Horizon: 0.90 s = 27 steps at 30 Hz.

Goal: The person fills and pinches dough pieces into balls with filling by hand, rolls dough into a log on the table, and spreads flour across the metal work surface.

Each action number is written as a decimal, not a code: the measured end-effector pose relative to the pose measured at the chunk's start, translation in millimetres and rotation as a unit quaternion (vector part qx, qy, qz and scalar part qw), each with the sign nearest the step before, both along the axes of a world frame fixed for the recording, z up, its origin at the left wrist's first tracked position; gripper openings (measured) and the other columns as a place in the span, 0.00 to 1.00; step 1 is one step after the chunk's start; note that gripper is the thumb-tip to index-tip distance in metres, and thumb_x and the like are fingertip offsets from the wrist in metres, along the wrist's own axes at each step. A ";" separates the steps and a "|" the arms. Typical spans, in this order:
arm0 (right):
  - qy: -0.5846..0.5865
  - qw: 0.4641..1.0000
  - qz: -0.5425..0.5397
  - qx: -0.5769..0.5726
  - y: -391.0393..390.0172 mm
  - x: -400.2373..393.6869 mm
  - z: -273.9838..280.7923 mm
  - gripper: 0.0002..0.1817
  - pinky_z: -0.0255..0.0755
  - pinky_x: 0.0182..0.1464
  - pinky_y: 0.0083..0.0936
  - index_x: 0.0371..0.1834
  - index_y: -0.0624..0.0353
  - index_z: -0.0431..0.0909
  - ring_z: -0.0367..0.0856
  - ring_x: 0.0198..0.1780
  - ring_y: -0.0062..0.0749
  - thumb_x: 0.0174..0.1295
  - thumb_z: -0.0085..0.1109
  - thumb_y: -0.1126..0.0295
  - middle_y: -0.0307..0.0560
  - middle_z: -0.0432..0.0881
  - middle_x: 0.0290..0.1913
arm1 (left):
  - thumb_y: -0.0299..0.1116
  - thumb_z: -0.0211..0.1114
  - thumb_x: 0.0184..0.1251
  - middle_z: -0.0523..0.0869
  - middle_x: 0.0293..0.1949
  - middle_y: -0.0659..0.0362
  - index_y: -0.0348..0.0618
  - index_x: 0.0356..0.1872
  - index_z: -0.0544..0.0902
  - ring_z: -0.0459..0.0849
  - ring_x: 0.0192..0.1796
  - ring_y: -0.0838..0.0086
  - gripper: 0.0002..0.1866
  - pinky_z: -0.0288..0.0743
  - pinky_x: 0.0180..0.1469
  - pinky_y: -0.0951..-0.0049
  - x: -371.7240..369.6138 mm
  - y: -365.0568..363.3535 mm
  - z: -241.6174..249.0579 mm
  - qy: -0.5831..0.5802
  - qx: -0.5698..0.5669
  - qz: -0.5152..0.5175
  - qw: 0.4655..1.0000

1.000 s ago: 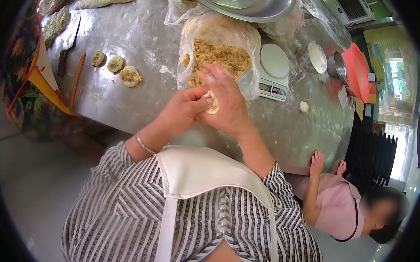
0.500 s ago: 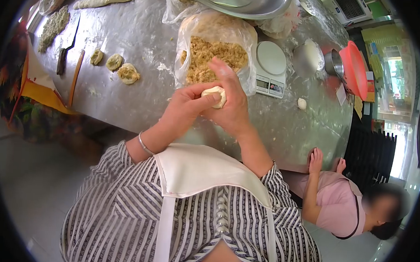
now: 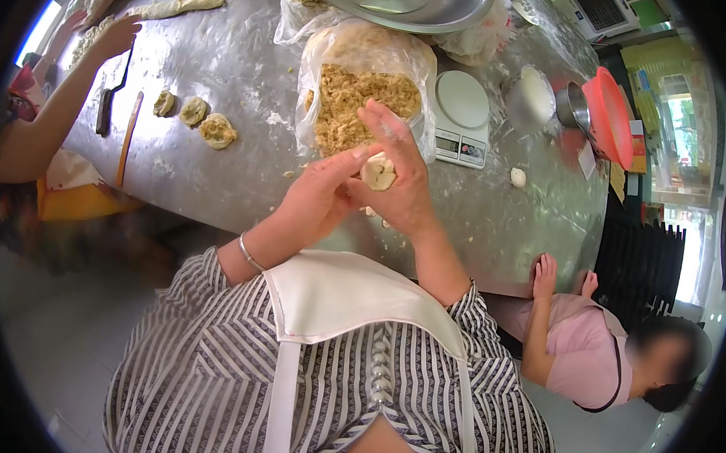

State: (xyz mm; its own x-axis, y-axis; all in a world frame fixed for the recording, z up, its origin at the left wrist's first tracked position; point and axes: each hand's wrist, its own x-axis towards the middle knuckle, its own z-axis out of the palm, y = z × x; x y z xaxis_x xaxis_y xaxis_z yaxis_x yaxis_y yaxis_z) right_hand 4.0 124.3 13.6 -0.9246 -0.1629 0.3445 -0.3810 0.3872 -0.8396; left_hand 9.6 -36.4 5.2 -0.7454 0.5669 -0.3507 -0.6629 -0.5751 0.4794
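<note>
A small round piece of pale dough [image 3: 378, 172] is held between my two hands, over the table's near side. My right hand [image 3: 404, 180] cups it, with the fingers pointing up and away. From the left, my left hand [image 3: 320, 188] reaches in, its thumb and fingers at the dough's edge. Just beyond the hands lies an opened plastic bag of crumbly brown filling [image 3: 356, 101]. Beside the bag stands a white kitchen scale [image 3: 462, 101]. Three small pieces of dough with filling [image 3: 193, 111] rest in a row to the left.
A knife [image 3: 105, 112] and a wooden stick [image 3: 129, 139] lie at the left. Another person's arms [image 3: 60, 112] reach over the table there. A metal basin [image 3: 405, 2] is at the far edge, a red basin [image 3: 609, 116] at the right. A person in pink [image 3: 585, 341] sits at the right.
The dough between my hands has turned and shows a flatter face, and my left thumb has moved up off its middle. At the left, another person's arms have come in over the table.
</note>
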 end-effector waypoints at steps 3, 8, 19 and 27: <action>0.039 0.998 0.019 0.048 3.3 -1.1 -14.4 0.33 0.71 0.73 0.43 0.65 0.46 0.85 0.71 0.77 0.47 0.52 0.78 0.74 0.49 0.75 0.75 | 0.35 0.63 0.80 0.86 0.56 0.61 0.42 0.70 0.76 0.84 0.53 0.79 0.22 0.79 0.58 0.73 1.8 5.2 -2.5 0.016 -0.026 0.009 0.999; -0.006 1.000 -0.004 -0.002 12.3 -0.3 -27.7 0.17 0.75 0.69 0.38 0.57 0.54 0.88 0.77 0.71 0.45 0.67 0.69 0.63 0.49 0.85 0.63 | 0.31 0.63 0.79 0.85 0.57 0.60 0.43 0.70 0.72 0.85 0.57 0.75 0.23 0.79 0.63 0.70 -1.9 1.4 -16.7 -0.028 0.159 -0.006 0.987; -0.230 0.903 0.010 -0.364 14.9 4.5 -8.5 0.41 0.59 0.80 0.45 0.80 0.65 0.63 0.63 0.81 0.46 0.84 0.28 0.39 0.55 0.70 0.77 | 0.32 0.65 0.80 0.84 0.60 0.55 0.39 0.64 0.78 0.86 0.61 0.70 0.17 0.84 0.63 0.68 -3.2 9.3 -22.5 0.006 0.012 -0.039 0.999; -0.225 0.854 -0.049 -0.467 4.6 6.6 3.5 0.34 0.74 0.69 0.38 0.61 0.68 0.82 0.81 0.67 0.44 0.85 0.38 0.45 0.54 0.86 0.60 | 0.37 0.65 0.80 0.85 0.58 0.57 0.39 0.61 0.79 0.87 0.58 0.71 0.17 0.87 0.58 0.71 -2.6 19.3 -18.4 0.014 0.003 0.003 1.000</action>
